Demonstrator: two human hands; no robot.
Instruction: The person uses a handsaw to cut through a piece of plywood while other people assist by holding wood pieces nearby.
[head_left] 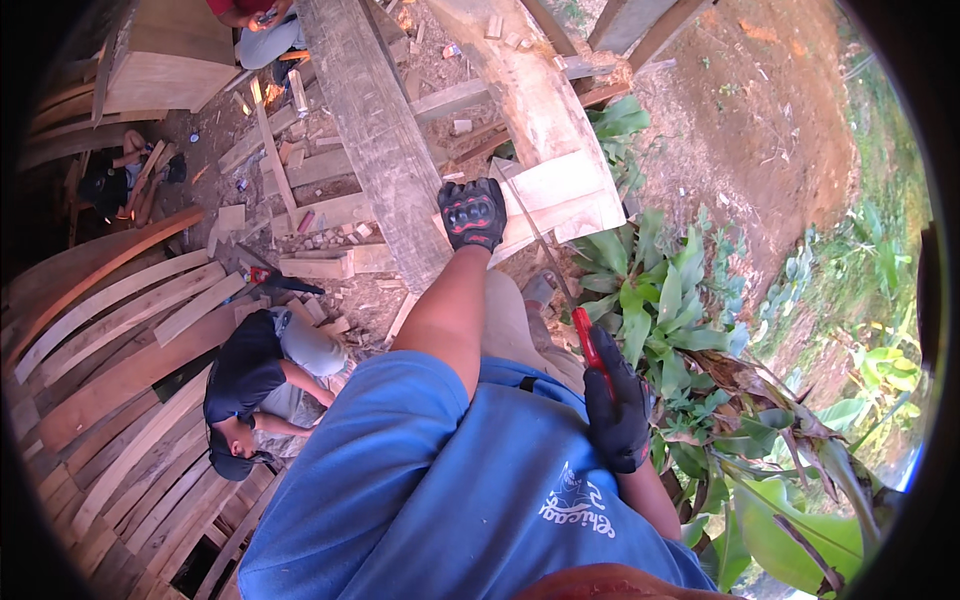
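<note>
My left hand [473,212], in a black glove with red trim, is closed over the left end of a pale wooden board [560,195]. The board lies across a thick plank [535,90] and a weathered grey plank [375,130]. My right hand [620,412], also in a black glove, is wrapped round the red handle [592,345] of a handsaw. Its thin blade [541,238], seen almost edge-on, slants up and left across the board, just right of my left hand. Whether the teeth have cut into the wood cannot be made out.
A person in a dark shirt and cap [250,385] crouches at the left beside stacked planks [130,400]. Two more people sit farther off. Wood offcuts [300,210] litter the ground beyond the grey plank. Leafy plants [650,290] grow close by my right arm.
</note>
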